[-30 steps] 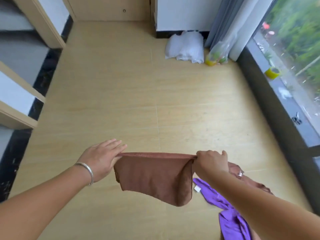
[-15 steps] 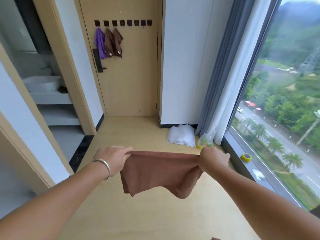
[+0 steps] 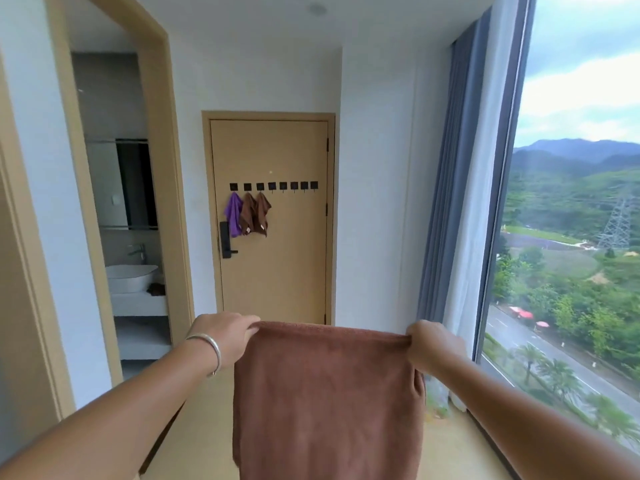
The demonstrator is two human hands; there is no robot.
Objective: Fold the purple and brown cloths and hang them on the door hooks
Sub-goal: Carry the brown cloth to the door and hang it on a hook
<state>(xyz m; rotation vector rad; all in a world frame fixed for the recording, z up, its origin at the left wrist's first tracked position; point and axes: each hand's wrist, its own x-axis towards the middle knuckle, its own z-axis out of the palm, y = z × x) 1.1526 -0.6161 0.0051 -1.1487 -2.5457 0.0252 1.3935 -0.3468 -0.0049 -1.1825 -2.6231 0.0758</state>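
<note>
A brown cloth [image 3: 327,400] hangs folded in front of me, stretched flat between both hands. My left hand [image 3: 223,336] pinches its top left corner and my right hand [image 3: 433,346] pinches its top right corner. Straight ahead stands a tan door [image 3: 277,271] with a row of small black hooks [image 3: 289,186]. On the leftmost hooks hang one purple cloth [image 3: 233,214] and two brown cloths [image 3: 255,213]. The hooks further right are bare.
A black handle with lock [image 3: 225,240] sits on the door's left side. An open doorway on the left shows a white basin [image 3: 130,277]. Grey and white curtains [image 3: 460,220] and a tall window [image 3: 571,254] run along the right. Wood floor lies below.
My view has risen from the floor to the door, and the purple cloth on the floor has dropped out of sight. Both hands have lifted the brown cloth, which now hangs longer and flatter.
</note>
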